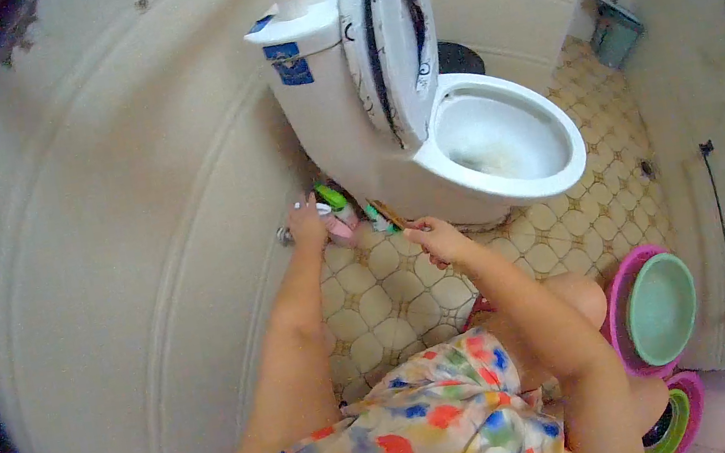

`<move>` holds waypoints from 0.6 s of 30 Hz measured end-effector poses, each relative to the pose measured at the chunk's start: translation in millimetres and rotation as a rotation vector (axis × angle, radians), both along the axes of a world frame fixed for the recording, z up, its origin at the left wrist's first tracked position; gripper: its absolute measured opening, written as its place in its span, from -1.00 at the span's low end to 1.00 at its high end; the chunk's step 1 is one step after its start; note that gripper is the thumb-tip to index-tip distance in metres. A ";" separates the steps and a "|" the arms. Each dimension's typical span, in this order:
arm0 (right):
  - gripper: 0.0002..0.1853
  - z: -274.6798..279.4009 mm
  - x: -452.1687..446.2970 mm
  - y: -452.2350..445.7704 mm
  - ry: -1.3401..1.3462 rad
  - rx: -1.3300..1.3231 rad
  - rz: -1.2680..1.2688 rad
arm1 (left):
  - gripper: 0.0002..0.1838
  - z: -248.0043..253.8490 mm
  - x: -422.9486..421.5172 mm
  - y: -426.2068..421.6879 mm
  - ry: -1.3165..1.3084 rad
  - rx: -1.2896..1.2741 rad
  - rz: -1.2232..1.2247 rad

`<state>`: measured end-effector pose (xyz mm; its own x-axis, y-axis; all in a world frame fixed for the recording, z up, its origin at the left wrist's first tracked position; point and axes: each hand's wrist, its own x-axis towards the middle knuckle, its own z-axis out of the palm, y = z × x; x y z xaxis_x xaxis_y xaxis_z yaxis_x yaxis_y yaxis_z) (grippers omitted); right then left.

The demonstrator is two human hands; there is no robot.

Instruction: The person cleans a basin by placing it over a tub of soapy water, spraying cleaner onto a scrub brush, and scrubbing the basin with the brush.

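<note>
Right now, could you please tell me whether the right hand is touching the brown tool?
Touching: the head view shows the right hand closed around the near end of the brown tool, no gap visible.

No text is legible; the blue sticker [293, 65] on the toilet tank [317, 113] is too blurred.

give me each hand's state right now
Left hand: by the pink bottle; grip can't be told.
Right hand: closed, holding a brown tool.
</note>
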<state>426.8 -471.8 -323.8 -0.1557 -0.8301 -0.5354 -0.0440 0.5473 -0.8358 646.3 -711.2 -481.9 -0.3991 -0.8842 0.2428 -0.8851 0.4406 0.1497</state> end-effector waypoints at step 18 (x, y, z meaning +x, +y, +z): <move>-0.54 24.8 -22.9 25.8 0.001 -0.071 -0.077 | -0.62 104.5 -33.2 79.5 -0.186 0.185 -0.333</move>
<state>403.9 -446.0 -298.9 -0.2206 -0.8516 -0.4755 -0.0049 0.4885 -0.8726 613.1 -631.7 -377.4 -0.6926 -0.7212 -0.0112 -0.7181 0.6880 0.1048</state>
